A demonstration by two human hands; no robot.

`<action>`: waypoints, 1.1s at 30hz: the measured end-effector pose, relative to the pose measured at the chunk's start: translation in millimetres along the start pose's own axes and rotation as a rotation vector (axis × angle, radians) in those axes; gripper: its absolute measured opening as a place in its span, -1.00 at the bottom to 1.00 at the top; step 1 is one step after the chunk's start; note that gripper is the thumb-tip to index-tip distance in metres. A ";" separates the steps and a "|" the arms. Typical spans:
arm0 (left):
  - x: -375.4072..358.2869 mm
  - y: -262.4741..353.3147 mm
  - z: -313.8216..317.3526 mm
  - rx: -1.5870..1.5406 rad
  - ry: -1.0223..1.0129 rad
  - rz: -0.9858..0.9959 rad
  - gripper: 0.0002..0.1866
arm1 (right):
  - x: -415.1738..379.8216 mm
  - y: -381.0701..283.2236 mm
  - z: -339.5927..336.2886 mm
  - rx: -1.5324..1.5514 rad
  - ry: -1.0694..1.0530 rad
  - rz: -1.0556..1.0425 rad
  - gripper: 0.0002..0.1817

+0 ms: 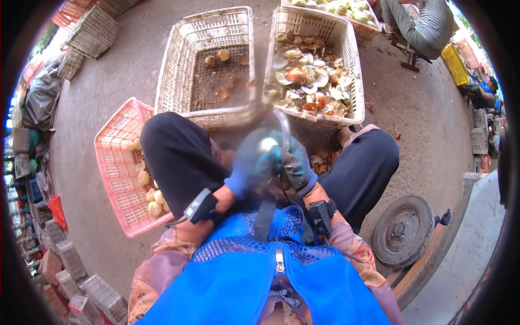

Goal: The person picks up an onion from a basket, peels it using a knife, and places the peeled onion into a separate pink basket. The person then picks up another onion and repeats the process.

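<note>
Between my knees, my left hand [253,160], in a blue glove and smeared by motion, holds a pale peeled onion [267,144]. Close against it on the right, my gloved right hand [295,163] is wrapped round a tool with a curved metal end [283,122], which rises beside the onion. Ahead on the right, a white crate [355,81] holds onion skins and scraps. The white crate [164,76] beside it has a few brown onions [223,54] and loose skins on its bottom. Peeled onions [155,208] lie in a pink crate [111,181] by my left knee.
A wheel [403,232] lies at the right near a metal panel [460,244]. At the upper right, a person in a striped top [435,27] sits near a crate of pale onions [346,7]. Stacked crates [92,32] stand at the upper left.
</note>
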State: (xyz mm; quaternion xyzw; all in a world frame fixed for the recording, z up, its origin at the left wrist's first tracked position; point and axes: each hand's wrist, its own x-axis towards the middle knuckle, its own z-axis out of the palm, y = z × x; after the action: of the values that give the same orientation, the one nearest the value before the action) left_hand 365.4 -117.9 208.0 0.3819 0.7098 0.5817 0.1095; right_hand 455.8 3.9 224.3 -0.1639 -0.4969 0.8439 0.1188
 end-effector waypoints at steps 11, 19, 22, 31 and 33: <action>3.6 -4.1 -14.9 -0.162 -0.111 -0.449 -0.46 | 0.3 -0.4 -1.7 -0.420 0.107 -0.081 -0.66; 5.1 -11.7 -17.1 0.219 0.135 0.009 -0.07 | -4.4 -8.6 -5.3 -0.676 -0.038 -0.042 -0.63; 4.7 -4.9 -18.1 0.062 0.088 -0.137 0.11 | -5.7 -17.2 2.7 -0.723 -0.062 -0.008 -0.64; 12.8 -2.7 -14.5 0.266 0.139 0.007 0.13 | -4.4 -16.0 9.3 -0.857 -0.006 -0.116 -0.69; 9.3 -5.9 -13.8 0.304 0.134 0.029 0.12 | -4.4 -14.1 9.6 -0.941 0.014 -0.154 -0.70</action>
State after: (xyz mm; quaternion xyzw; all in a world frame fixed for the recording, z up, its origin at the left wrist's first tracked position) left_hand 348.3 -122.1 209.4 0.3648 0.7898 0.4931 -0.0054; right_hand 456.5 1.3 241.7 -0.1685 -0.8350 0.5146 0.0972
